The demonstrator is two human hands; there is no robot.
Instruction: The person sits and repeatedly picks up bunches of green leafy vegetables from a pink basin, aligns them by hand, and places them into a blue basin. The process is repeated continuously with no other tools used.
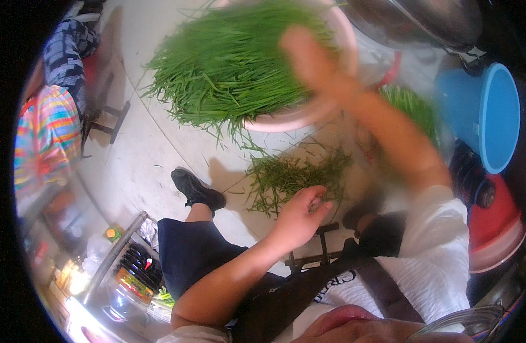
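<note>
A large heap of long green leaves, apparently garlic chives (pixel 228 64), lies in a pink plastic basin (pixel 284 122) and hangs over its rim. My right hand (pixel 308 55), blurred, is over the right part of the heap; its fingers and any contents are unclear. Below the basin, a loose pile of short stalk trimmings (pixel 293 171) lies on the floor. At that pile's lower edge is my left hand (pixel 303 214), fingers curled with thumb and forefinger close together. Whether something small is between them cannot be told.
At the right are more green leaves (pixel 411 107) in clear plastic, a blue bucket (pixel 464 107) and a red container (pixel 490 223). A metal vessel (pixel 421 21) stands top right. Someone in a striped garment (pixel 53 128) is at the left. A rack with packages (pixel 134 283) is lower left.
</note>
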